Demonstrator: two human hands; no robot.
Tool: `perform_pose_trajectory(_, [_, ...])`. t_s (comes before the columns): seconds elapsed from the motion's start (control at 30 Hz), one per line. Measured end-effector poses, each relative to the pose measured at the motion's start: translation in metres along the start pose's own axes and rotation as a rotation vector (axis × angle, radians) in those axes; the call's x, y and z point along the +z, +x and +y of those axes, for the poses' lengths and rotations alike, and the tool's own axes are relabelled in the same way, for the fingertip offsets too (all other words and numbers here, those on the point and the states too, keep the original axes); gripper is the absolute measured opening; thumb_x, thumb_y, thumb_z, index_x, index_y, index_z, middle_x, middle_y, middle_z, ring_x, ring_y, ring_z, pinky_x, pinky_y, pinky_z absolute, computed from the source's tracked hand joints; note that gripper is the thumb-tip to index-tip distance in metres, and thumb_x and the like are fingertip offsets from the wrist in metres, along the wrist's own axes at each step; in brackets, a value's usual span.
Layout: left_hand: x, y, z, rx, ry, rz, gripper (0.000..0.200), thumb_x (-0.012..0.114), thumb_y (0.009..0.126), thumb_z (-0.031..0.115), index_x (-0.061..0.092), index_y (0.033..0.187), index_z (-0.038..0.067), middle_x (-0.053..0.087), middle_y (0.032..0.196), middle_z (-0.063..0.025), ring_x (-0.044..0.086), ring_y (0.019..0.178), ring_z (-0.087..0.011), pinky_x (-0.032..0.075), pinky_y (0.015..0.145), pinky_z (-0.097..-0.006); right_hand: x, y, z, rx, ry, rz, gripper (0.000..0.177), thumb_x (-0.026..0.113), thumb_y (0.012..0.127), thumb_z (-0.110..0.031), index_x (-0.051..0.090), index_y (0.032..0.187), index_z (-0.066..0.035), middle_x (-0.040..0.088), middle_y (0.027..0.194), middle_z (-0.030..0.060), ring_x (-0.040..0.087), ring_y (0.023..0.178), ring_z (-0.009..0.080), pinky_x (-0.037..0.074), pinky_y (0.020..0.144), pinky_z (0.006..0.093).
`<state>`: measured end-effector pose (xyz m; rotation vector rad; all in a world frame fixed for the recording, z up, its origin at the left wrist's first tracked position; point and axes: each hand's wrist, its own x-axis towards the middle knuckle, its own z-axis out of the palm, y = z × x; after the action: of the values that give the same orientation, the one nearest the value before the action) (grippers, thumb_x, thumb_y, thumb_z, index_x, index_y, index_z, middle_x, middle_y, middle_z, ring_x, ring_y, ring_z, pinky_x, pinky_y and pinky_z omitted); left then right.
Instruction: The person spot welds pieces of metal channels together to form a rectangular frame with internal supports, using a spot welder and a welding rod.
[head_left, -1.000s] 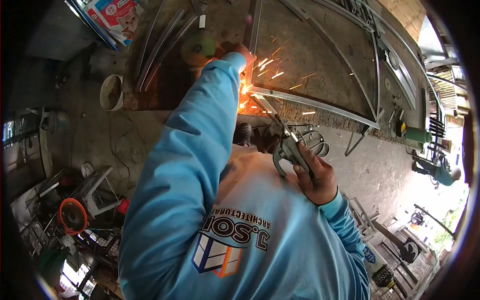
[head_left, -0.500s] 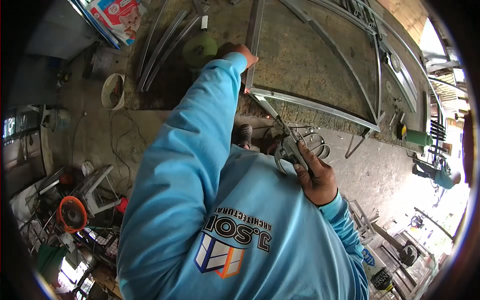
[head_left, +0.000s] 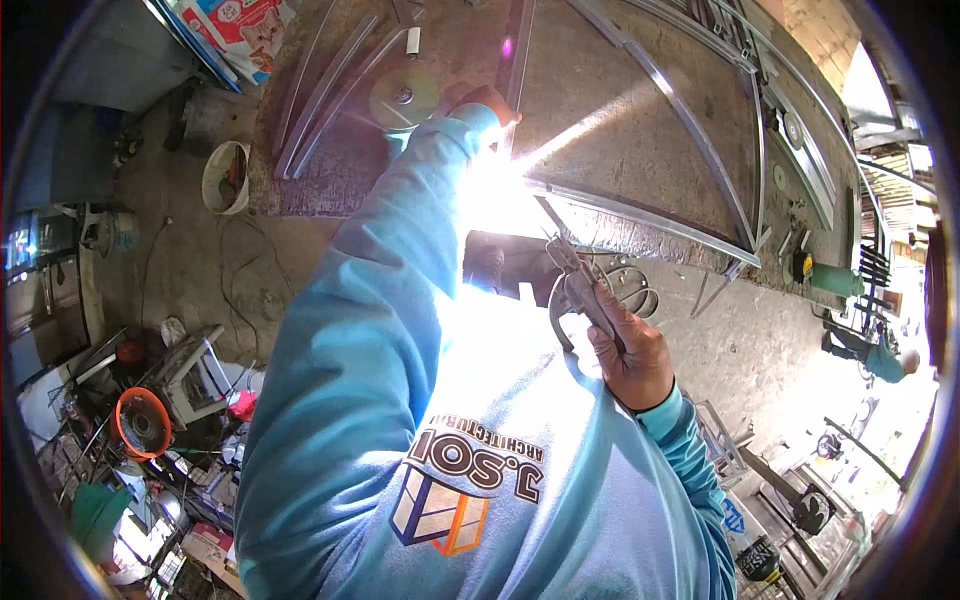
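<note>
My left hand (head_left: 490, 103), at the end of a stretched arm, is closed on the side bar of a metal frame (head_left: 640, 215) on the worktable, just above its near-left corner. A glaring white welding arc (head_left: 500, 190) covers that corner and hides its detail. In my right hand (head_left: 635, 365) is a welding clamp (head_left: 580, 290), gripped near my chest, with a thin rod or bar running from it toward the glare. A round pale green disc (head_left: 404, 96) lies left of my left hand.
Loose metal strips (head_left: 330, 95) lie on the worktable (head_left: 600, 120). A white bucket (head_left: 227, 178) stands left of it. An orange round object (head_left: 142, 423) is among clutter at lower left. A green bottle (head_left: 836, 280) is at the right table edge, and another person (head_left: 885, 358) is far right.
The small red glow at the frame corner has become a blinding white arc that lights my sleeve and shirt. My hands have hardly moved.
</note>
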<state>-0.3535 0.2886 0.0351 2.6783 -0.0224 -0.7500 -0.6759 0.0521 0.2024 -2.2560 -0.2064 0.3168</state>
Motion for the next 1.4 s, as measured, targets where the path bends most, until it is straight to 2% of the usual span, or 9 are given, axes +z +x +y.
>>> perform_pose_trajectory(0.13, [-0.002, 0.002, -0.005, 0.052, -0.126, -0.036, 0.058, 0.069, 0.083, 0.053, 0.072, 0.106, -0.001, 0.07, 0.111, -0.02, 0.067, 0.107, -0.032, 0.051, 0.093, -0.0399, 0.001, 0.006, 0.0, -0.161, -0.113, 0.072, 0.05, 0.062, 0.093, -0.012, 0.052, 0.142, -0.01, 0.068, 0.097, 0.0187, 0.07, 0.083, 0.0323, 0.055, 0.069, 0.0381])
perform_pose_trajectory(0.2, [0.016, 0.007, -0.002, -0.018, 0.023, 0.161, 0.049, 0.067, 0.086, 0.051, 0.076, 0.093, 0.004, 0.075, 0.095, -0.0141, 0.072, 0.093, -0.0229, 0.055, 0.082, -0.0337, 0.0, 0.001, -0.003, -0.057, 0.08, 0.035, 0.051, 0.065, 0.092, -0.011, 0.052, 0.141, -0.01, 0.068, 0.097, 0.0197, 0.07, 0.082, 0.0338, 0.055, 0.07, 0.0391])
perform_pose_trajectory(0.33, [-0.007, -0.022, 0.006, -0.065, 0.009, 0.06, 0.044, 0.067, 0.086, 0.051, 0.077, 0.087, 0.008, 0.074, 0.075, -0.0044, 0.073, 0.075, -0.019, 0.057, 0.076, -0.0346, -0.001, -0.001, -0.004, -0.057, 0.0, 0.018, 0.053, 0.067, 0.092, -0.013, 0.053, 0.142, -0.015, 0.068, 0.095, 0.0195, 0.07, 0.079, 0.0331, 0.054, 0.067, 0.0381])
perform_pose_trajectory(0.6, [-0.013, -0.032, 0.012, -0.086, 0.099, 0.128, 0.054, 0.062, 0.083, 0.061, 0.078, 0.088, 0.01, 0.075, 0.091, -0.0089, 0.07, 0.094, -0.0276, 0.054, 0.086, -0.0406, -0.003, 0.0, -0.003, 0.024, 0.07, -0.018, 0.054, 0.068, 0.091, -0.013, 0.053, 0.143, -0.018, 0.068, 0.094, 0.0191, 0.069, 0.077, 0.0331, 0.054, 0.067, 0.037])
perform_pose_trajectory(1.13, [0.008, 0.001, -0.007, -0.079, 0.069, 0.073, 0.051, 0.066, 0.085, 0.054, 0.075, 0.088, 0.004, 0.074, 0.089, -0.014, 0.07, 0.09, -0.0303, 0.054, 0.083, -0.0416, -0.004, 0.003, -0.007, 0.047, 0.03, -0.001, 0.055, 0.069, 0.089, -0.01, 0.053, 0.141, -0.015, 0.068, 0.096, 0.0198, 0.07, 0.079, 0.0333, 0.054, 0.067, 0.0364])
perform_pose_trajectory(1.17, [0.028, 0.03, -0.031, 0.04, -0.145, -0.04, 0.05, 0.066, 0.085, 0.052, 0.074, 0.098, 0.004, 0.072, 0.102, -0.0145, 0.069, 0.098, -0.0317, 0.054, 0.087, -0.0412, -0.005, 0.003, -0.007, 0.104, 0.029, -0.042, 0.055, 0.069, 0.088, -0.009, 0.054, 0.141, -0.014, 0.069, 0.098, 0.0198, 0.071, 0.08, 0.0338, 0.054, 0.068, 0.037])
perform_pose_trajectory(1.23, [0.034, 0.039, -0.039, 0.157, -0.359, -0.152, 0.05, 0.067, 0.085, 0.05, 0.073, 0.108, 0.005, 0.07, 0.116, -0.0149, 0.068, 0.106, -0.0331, 0.053, 0.091, -0.0409, -0.001, 0.008, 0.001, -0.126, -0.09, 0.042, 0.048, 0.061, 0.089, -0.001, 0.054, 0.136, -0.005, 0.069, 0.11, 0.0203, 0.069, 0.095, 0.0363, 0.054, 0.078, 0.0377])
perform_pose_trajectory(1.27, [0.032, 0.038, -0.034, 0.143, -0.285, -0.131, 0.05, 0.067, 0.085, 0.049, 0.073, 0.107, 0.005, 0.071, 0.115, -0.0154, 0.068, 0.105, -0.0331, 0.053, 0.091, -0.0409, -0.005, 0.006, 0.0, -0.067, -0.105, -0.035, 0.043, 0.055, 0.093, 0.001, 0.051, 0.136, 0.0, 0.068, 0.118, 0.0207, 0.067, 0.107, 0.0377, 0.053, 0.087, 0.0373])
perform_pose_trajectory(1.4, [0.016, 0.024, -0.006, 0.086, 0.014, -0.05, 0.048, 0.068, 0.084, 0.048, 0.074, 0.103, 0.004, 0.071, 0.111, -0.0175, 0.069, 0.103, -0.0332, 0.054, 0.088, -0.0411, -0.008, 0.007, -0.001, -0.061, -0.099, -0.047, 0.045, 0.057, 0.093, -0.002, 0.051, 0.137, -0.001, 0.069, 0.112, 0.0212, 0.069, 0.101, 0.0352, 0.054, 0.082, 0.0371])
